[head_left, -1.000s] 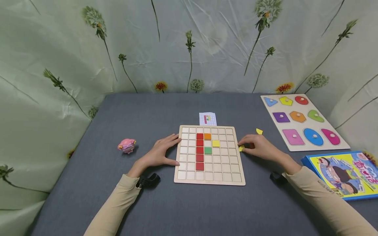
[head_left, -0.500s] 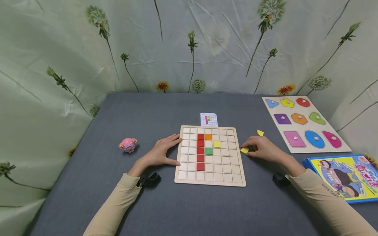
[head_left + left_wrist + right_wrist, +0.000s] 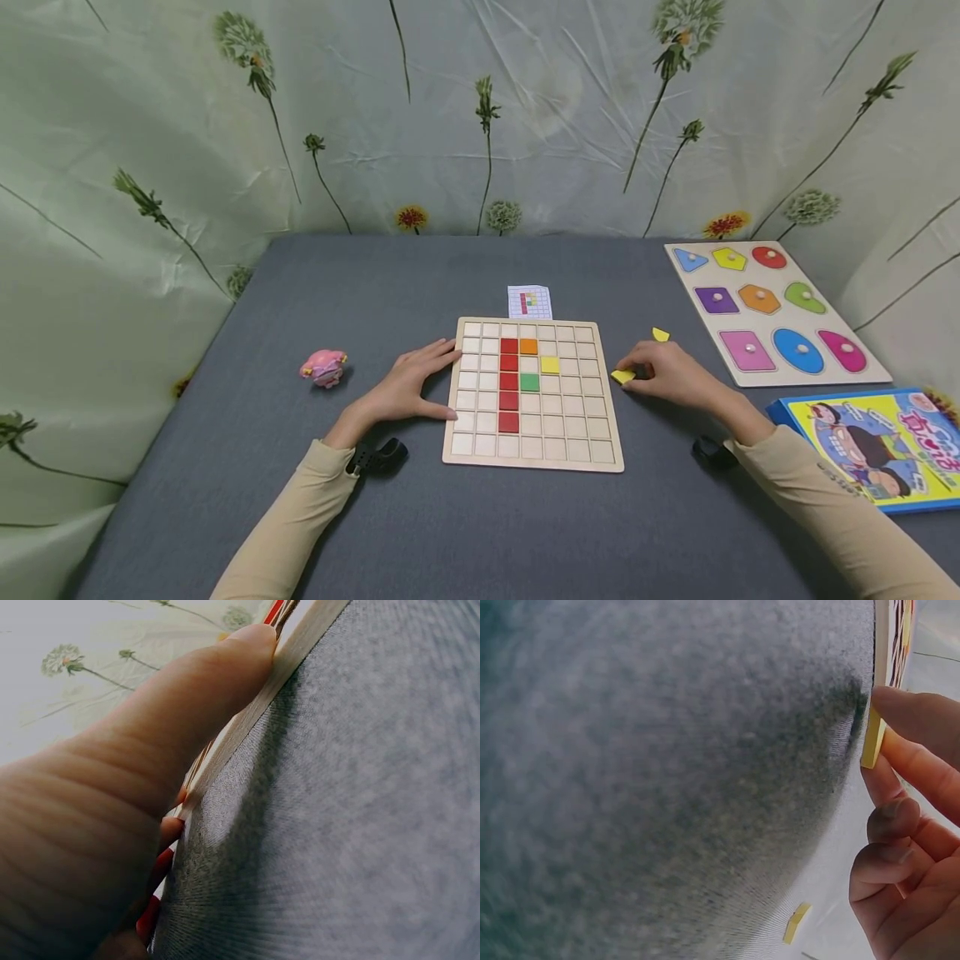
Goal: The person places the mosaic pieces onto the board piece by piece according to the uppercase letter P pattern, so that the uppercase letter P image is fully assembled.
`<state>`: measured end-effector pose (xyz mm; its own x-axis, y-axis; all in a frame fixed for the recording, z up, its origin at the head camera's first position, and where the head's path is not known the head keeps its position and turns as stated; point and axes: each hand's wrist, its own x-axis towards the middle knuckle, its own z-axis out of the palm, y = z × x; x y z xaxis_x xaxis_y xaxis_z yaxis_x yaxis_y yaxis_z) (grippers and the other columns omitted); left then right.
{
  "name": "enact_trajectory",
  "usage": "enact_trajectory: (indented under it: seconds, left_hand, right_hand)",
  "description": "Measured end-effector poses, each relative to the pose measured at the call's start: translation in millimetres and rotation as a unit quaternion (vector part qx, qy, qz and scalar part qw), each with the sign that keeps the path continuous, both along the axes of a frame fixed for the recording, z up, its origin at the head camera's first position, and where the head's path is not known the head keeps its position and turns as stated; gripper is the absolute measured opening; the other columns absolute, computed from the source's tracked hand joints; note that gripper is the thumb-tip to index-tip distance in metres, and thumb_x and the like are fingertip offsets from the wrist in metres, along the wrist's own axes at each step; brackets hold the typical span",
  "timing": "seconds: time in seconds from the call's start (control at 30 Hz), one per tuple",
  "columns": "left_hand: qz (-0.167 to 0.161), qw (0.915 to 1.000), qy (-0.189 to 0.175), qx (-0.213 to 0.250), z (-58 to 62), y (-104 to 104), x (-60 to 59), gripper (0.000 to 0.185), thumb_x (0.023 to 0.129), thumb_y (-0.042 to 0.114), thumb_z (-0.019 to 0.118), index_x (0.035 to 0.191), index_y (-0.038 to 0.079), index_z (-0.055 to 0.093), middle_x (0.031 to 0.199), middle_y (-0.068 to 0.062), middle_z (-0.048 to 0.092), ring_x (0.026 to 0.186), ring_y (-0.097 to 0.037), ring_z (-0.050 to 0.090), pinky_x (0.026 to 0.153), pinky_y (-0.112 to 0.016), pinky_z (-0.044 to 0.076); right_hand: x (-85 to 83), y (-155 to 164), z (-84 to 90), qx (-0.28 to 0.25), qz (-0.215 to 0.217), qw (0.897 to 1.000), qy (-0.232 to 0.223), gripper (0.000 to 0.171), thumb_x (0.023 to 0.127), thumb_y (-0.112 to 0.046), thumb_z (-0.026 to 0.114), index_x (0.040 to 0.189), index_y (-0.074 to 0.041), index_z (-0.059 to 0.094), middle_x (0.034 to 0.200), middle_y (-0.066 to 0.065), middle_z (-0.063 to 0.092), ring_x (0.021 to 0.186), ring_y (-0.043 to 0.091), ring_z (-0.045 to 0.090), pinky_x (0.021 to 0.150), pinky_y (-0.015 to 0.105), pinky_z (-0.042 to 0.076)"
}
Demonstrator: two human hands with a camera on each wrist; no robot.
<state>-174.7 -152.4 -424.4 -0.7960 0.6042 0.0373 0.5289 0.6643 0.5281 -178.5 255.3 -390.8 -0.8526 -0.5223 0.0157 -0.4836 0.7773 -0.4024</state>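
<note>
A wooden grid board [image 3: 532, 467] lies flat on the grey table. It bears a column of red tiles [image 3: 508, 381], plus an orange, a yellow and a green tile to their right. My left hand [image 3: 396, 387] rests against the board's left edge, fingers spread; in the left wrist view its thumb [image 3: 225, 667] presses the rim. Just off the right edge, my right hand [image 3: 666, 377] pinches a yellow tile [image 3: 622, 377] between thumb and fingers, seen edge-on in the right wrist view. Another yellow tile [image 3: 660, 334] lies on the cloth beyond that hand.
A small printed card [image 3: 529, 302] touches the board's far edge. Left of the left hand stands a pink toy [image 3: 324, 367]. At right lie a knobbed shape puzzle [image 3: 723, 322] and a blue-and-yellow box [image 3: 877, 454], the box near the right forearm.
Over the last second my right hand has drawn slightly right, away from the board's edge, with the yellow tile. My left hand has stayed on the board.
</note>
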Motion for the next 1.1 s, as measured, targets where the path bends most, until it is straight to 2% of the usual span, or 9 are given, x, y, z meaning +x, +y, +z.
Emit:
enact_trajectory:
  seconds: [0.23,0.6,0.77,0.87,1.1]
  left_hand:
    - [0.005,0.9999,-0.013,-0.003,-0.5,0.8,-0.7,0.093,0.069,0.045,0.077,0.144,0.014,0.033,0.154,-0.007,0.026,0.145,-0.028,0.018,0.109,-0.055,0.019]
    - [0.0,1.0,-0.003,0.0,0.3,0.5,0.2,0.093,0.068,0.046,0.077,0.143,0.012,0.034,0.153,-0.01,0.028,0.143,-0.031,0.021,0.107,-0.057,0.021]
    - [0.001,1.0,-0.005,-0.002,0.0,0.8,0.0,0.093,0.069,0.046,0.077,0.144,0.013,0.034,0.153,-0.009,0.027,0.144,-0.03,0.02,0.108,-0.057,0.02]
    - [0.001,1.0,-0.004,0.001,0.0,0.9,0.2,0.093,0.068,0.046,0.077,0.144,0.013,0.034,0.153,-0.009,0.028,0.144,-0.03,0.02,0.108,-0.057,0.02]
    - [0.002,1.0,-0.005,-0.001,-0.5,0.8,0.2,0.093,0.068,0.046,0.077,0.144,0.014,0.034,0.154,-0.008,0.027,0.144,-0.029,0.02,0.108,-0.057,0.02]
  right_hand:
    - [-1.1,-4.9,3.9,-0.018,-0.016,1.0,0.003,0.022,0.076,-0.014,0.074,0.098,-0.008,0.071,0.08,0.0,0.063,0.063,0.004,0.043,0.055,0.017,0.035]
    - [-4.6,-17.7,8.5,-0.029,-0.015,0.999,0.013,0.023,0.076,-0.016,0.073,0.098,-0.007,0.071,0.081,0.001,0.063,0.062,0.005,0.043,0.055,0.018,0.034]
    - [-9.8,-25.7,9.0,-0.037,-0.007,0.999,0.032,0.024,0.075,-0.018,0.075,0.096,-0.006,0.071,0.077,0.002,0.063,0.059,0.002,0.04,0.053,0.018,0.032]
    - [-12.8,-32.2,8.4,-0.037,0.0,0.999,0.036,0.023,0.075,-0.019,0.075,0.094,-0.006,0.072,0.075,0.001,0.061,0.059,0.002,0.04,0.054,0.018,0.032]
    - [-18.0,-50.2,10.5,-0.024,-0.016,0.999,0.027,0.026,0.074,-0.021,0.075,0.095,-0.006,0.072,0.076,0.003,0.062,0.06,0.007,0.042,0.054,0.019,0.032]
